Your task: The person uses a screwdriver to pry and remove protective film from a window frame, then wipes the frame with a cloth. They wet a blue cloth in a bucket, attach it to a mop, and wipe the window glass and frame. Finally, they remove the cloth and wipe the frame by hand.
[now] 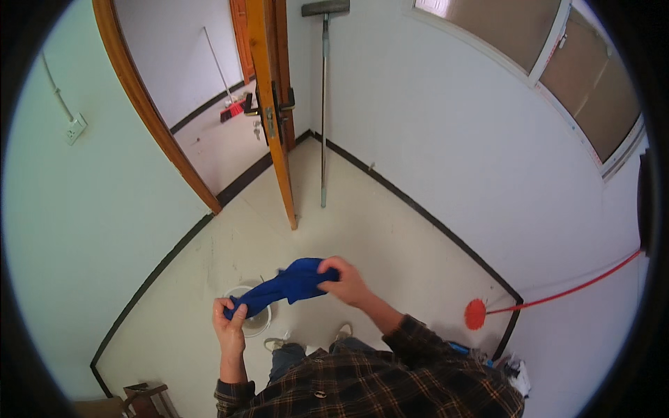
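Note:
A blue cloth point(285, 285) stretches between my two hands, above the floor in front of me. Its left end is bunched in my left hand point(230, 318), with the thumb pressed over it. My right hand point(345, 282) grips the other end between thumb and fingers, a little higher in the picture. Below the cloth stands a white bucket point(265, 323) on the floor, partly covered by the cloth and my left hand. What looks like liquid shows inside it, though the contents are hard to tell.
Ahead, a wooden door point(277, 157) stands ajar, keys in its lock. A pole with a wide head point(324, 104) leans in the corner. To the right is a red round-headed tool point(475, 314) on a long red handle. A wooden stool point(143, 394) sits lower left. Beyond the doorway rests a broom point(232, 111).

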Action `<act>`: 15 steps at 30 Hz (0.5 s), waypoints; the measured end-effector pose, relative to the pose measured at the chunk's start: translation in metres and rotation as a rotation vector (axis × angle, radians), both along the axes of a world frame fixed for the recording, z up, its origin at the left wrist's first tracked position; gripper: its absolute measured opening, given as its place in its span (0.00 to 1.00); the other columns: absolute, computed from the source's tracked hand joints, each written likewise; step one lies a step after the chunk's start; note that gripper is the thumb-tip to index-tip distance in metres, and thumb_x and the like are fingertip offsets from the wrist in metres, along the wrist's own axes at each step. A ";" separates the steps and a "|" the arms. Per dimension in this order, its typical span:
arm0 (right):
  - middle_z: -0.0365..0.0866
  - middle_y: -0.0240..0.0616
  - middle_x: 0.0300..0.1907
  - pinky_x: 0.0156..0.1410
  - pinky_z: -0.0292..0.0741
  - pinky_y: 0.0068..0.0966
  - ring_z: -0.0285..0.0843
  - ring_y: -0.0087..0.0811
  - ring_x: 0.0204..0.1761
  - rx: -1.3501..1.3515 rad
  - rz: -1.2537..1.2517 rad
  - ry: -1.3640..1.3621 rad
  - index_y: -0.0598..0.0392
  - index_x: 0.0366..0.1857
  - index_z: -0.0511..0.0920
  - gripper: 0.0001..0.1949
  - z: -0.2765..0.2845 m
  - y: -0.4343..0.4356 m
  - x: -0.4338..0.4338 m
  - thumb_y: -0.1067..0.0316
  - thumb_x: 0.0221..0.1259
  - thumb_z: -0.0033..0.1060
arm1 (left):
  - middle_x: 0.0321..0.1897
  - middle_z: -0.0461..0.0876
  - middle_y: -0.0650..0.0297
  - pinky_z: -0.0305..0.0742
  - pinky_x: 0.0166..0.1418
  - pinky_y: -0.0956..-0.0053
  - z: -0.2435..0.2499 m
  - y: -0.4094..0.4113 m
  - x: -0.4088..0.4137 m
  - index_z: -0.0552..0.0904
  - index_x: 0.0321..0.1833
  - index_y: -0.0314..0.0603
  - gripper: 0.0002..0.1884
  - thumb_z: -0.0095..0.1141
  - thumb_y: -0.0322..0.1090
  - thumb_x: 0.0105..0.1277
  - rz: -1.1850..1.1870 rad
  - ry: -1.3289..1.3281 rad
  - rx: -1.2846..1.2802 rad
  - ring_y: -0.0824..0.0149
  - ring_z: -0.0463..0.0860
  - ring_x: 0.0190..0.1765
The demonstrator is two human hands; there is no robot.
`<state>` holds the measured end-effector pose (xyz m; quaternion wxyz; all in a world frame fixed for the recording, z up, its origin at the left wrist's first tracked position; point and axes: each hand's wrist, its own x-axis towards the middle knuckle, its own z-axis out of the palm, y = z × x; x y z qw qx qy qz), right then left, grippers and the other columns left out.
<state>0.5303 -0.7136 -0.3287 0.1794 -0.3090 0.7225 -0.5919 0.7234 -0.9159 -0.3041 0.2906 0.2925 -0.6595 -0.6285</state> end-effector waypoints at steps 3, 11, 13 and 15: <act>0.78 0.35 0.38 0.52 0.73 0.26 0.76 0.31 0.43 0.081 -0.183 0.088 0.54 0.40 0.75 0.17 0.035 0.072 -0.042 0.76 0.43 0.68 | 0.39 0.77 0.59 0.68 0.53 0.75 0.038 0.028 -0.052 0.66 0.35 0.44 0.13 0.56 0.20 0.55 -0.060 0.195 0.119 0.69 0.73 0.43; 0.81 0.40 0.28 0.42 0.75 0.27 0.79 0.32 0.33 0.418 -0.137 0.111 0.58 0.34 0.82 0.07 0.079 0.178 -0.125 0.71 0.50 0.67 | 0.41 0.81 0.54 0.73 0.54 0.71 0.095 0.053 -0.173 0.67 0.41 0.43 0.20 0.45 0.11 0.47 -0.396 0.394 0.122 0.63 0.79 0.45; 0.80 0.38 0.30 0.40 0.74 0.24 0.77 0.30 0.33 0.318 -0.211 0.068 0.60 0.34 0.81 0.06 0.080 0.195 -0.144 0.74 0.52 0.63 | 0.40 0.80 0.54 0.74 0.54 0.70 0.102 0.054 -0.198 0.67 0.49 0.45 0.26 0.44 0.10 0.46 -0.413 0.188 -0.104 0.61 0.79 0.46; 0.79 0.34 0.31 0.40 0.73 0.23 0.76 0.27 0.33 0.206 -0.283 0.081 0.60 0.35 0.80 0.06 0.086 0.203 -0.167 0.76 0.53 0.61 | 0.39 0.81 0.57 0.75 0.53 0.70 0.090 0.046 -0.225 0.70 0.57 0.46 0.31 0.45 0.11 0.49 -0.459 -0.003 -0.371 0.61 0.81 0.45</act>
